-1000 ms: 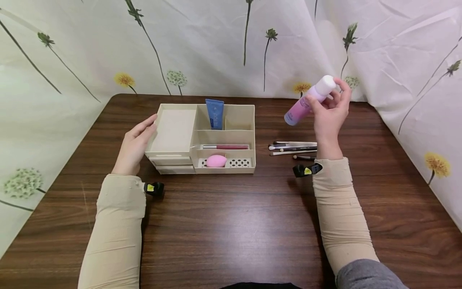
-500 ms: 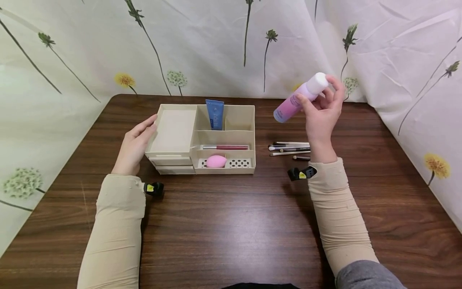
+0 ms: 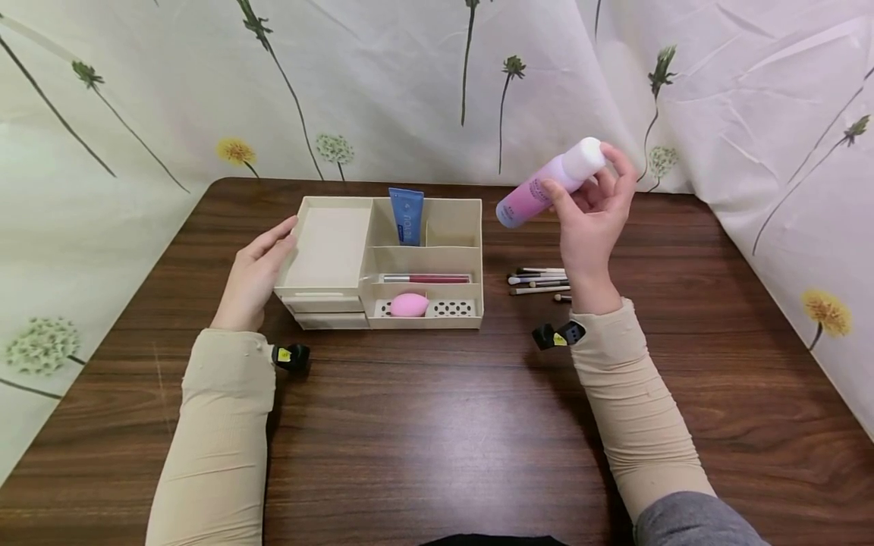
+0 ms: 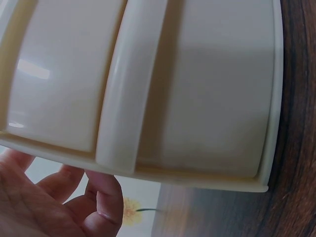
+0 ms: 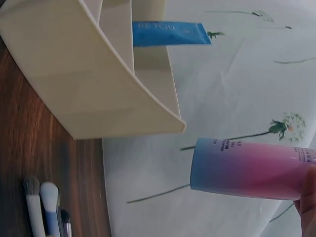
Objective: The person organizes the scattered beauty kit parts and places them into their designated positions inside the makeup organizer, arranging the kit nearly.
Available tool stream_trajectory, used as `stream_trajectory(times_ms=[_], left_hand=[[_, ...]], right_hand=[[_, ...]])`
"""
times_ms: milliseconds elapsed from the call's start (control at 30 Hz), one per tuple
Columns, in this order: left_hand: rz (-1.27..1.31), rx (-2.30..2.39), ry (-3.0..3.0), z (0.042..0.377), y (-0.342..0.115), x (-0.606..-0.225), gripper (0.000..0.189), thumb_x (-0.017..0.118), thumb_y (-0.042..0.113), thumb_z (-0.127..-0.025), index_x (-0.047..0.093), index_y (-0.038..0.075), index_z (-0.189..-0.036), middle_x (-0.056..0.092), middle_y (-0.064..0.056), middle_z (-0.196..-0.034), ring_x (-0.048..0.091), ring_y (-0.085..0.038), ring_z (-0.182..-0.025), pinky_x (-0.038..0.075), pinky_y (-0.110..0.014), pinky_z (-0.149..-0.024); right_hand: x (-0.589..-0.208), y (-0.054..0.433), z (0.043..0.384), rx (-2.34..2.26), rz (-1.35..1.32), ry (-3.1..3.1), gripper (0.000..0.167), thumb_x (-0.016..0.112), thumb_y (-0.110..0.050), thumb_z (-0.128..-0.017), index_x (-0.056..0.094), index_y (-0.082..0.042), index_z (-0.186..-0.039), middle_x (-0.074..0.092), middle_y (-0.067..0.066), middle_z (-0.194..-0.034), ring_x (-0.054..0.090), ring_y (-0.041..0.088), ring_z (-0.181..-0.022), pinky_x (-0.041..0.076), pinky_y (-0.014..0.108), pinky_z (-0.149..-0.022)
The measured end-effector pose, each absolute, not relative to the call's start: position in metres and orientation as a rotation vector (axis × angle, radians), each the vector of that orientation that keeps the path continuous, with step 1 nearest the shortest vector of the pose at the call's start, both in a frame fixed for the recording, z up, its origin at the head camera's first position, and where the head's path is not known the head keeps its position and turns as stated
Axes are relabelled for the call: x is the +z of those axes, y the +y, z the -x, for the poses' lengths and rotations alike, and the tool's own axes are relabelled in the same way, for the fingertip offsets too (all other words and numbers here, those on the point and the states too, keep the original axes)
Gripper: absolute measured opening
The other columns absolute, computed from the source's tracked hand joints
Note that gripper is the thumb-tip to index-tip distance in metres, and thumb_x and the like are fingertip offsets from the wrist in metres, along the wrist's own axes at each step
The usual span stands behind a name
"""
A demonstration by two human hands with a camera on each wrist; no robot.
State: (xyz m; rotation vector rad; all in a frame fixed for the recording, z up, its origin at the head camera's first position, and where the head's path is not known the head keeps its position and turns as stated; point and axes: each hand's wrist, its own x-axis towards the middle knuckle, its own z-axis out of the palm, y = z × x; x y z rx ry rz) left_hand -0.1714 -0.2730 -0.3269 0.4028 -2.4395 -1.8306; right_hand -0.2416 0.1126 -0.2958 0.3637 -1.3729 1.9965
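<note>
My right hand (image 3: 595, 216) grips a pink and purple bottle (image 3: 535, 193) with a white cap, tilted in the air with its bluish base toward the organizer. In the right wrist view the bottle (image 5: 247, 169) hangs apart from the organizer's side wall (image 5: 89, 84). My left hand (image 3: 254, 277) rests its straight fingers against the left side of the cream organizer (image 3: 333, 239). A blue tube (image 3: 407, 218) stands in the organizer's back compartment. A lip gloss tube (image 3: 437, 278) lies in the middle one, and a pink makeup sponge (image 3: 410, 305) in the front one.
Several makeup brushes (image 3: 536, 280) lie on the brown wooden table (image 3: 437, 425) right of the organizer, partly hidden by my right wrist. Drawer fronts (image 3: 331, 303) face me at the organizer's lower left. A floral white cloth (image 3: 410, 91) hangs behind the table.
My right hand has carried the bottle left, closer to the organizer's back right corner. The left hand and the organizer have stayed in place.
</note>
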Motion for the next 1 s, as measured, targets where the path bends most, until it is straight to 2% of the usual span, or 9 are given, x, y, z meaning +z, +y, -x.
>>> stream_trajectory(times_ms=[300, 633, 1000], left_hand=[[-0.417, -1.818, -2.443, 0.170, -0.275, -0.326, 0.052, 0.050, 0.047, -0.101, 0.044, 0.030, -0.150, 0.031, 0.001, -0.162, 0.025, -0.018, -0.149, 0.018, -0.044, -0.123], [-0.412, -1.842, -2.433, 0.172, -0.275, -0.327, 0.053, 0.049, 0.044, -0.102, 0.042, 0.028, -0.151, 0.029, -0.001, -0.163, 0.024, -0.020, -0.150, 0.017, -0.046, -0.123], [-0.410, -1.835, -2.436, 0.173, -0.274, -0.328, 0.051, 0.049, 0.043, -0.102, 0.044, 0.028, -0.151, 0.031, -0.001, -0.162, 0.025, -0.019, -0.149, 0.018, -0.046, -0.123]], right_hand=[[-0.299, 0.097, 0.237, 1.987, -0.460, -1.365, 0.063, 0.078, 0.011, -0.076, 0.047, -0.006, -0.128, 0.068, 0.005, -0.109, 0.064, 0.021, -0.084, 0.051, 0.026, -0.070], [-0.306, 0.085, 0.234, 2.018, -0.546, -1.353, 0.065, 0.083, 0.000, -0.078, 0.044, -0.007, -0.129, 0.066, 0.005, -0.110, 0.063, 0.020, -0.085, 0.051, 0.024, -0.066], [-0.319, 0.071, 0.232, 1.975, -0.618, -1.443, 0.062, 0.077, 0.005, -0.082, 0.040, -0.002, -0.131, 0.065, -0.001, -0.115, 0.063, 0.015, -0.090, 0.050, 0.022, -0.067]])
